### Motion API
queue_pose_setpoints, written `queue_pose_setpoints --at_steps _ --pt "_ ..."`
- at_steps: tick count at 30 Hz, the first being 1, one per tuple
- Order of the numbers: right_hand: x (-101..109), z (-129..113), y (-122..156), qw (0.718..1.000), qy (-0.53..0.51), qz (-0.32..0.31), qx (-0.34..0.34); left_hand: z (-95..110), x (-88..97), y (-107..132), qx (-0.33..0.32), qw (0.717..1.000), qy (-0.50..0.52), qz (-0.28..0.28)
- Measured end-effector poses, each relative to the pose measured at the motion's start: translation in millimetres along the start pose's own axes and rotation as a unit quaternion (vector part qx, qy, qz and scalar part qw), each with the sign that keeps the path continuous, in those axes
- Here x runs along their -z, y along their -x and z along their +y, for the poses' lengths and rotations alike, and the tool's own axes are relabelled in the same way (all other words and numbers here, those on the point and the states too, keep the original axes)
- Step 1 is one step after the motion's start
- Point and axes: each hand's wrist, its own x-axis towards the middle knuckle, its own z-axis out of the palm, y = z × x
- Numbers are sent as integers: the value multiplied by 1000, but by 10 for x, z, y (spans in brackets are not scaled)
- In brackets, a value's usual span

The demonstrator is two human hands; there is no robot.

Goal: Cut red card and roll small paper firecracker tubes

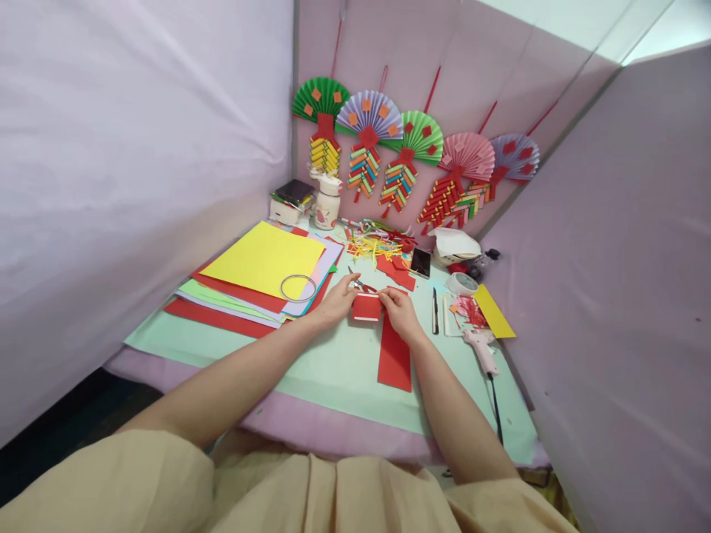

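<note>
Between my hands is a small red piece of paper (366,307) with white strips along its upper and lower edges. My left hand (340,297) grips its left side, fingers closed. On the other side, my right hand (398,311) pinches the upper right corner. A longer red paper strip (395,359) lies on the table under my right hand and wrist. Just beyond the held piece rest red-handled scissors (364,286), partly hidden by my fingers. More red paper scraps (397,272) lie behind them.
Stacked coloured sheets (261,259) with a metal ring (298,288) lie left. Paper strips (375,244), a phone (421,262) and a bottle (327,201) stand behind. Right are a craft knife (435,311), tape roll (462,283) and corded glue gun (482,350). Paper fans (369,115) hang at the back.
</note>
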Motion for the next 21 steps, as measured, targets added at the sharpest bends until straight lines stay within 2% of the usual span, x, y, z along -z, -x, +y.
queue_pose_setpoints --at_steps 6,9,14,21 --pt "34 40 -25 1000 1 30 7 103 -14 35 74 990 122 -23" --pt "36 67 -37 999 2 40 9 126 -5 54 69 992 104 -31" --pt "4 83 -20 999 20 24 31 70 21 58 58 996 71 -12" --pt "-23 -14 46 986 87 31 139 -23 53 60 42 999 -2 -34"
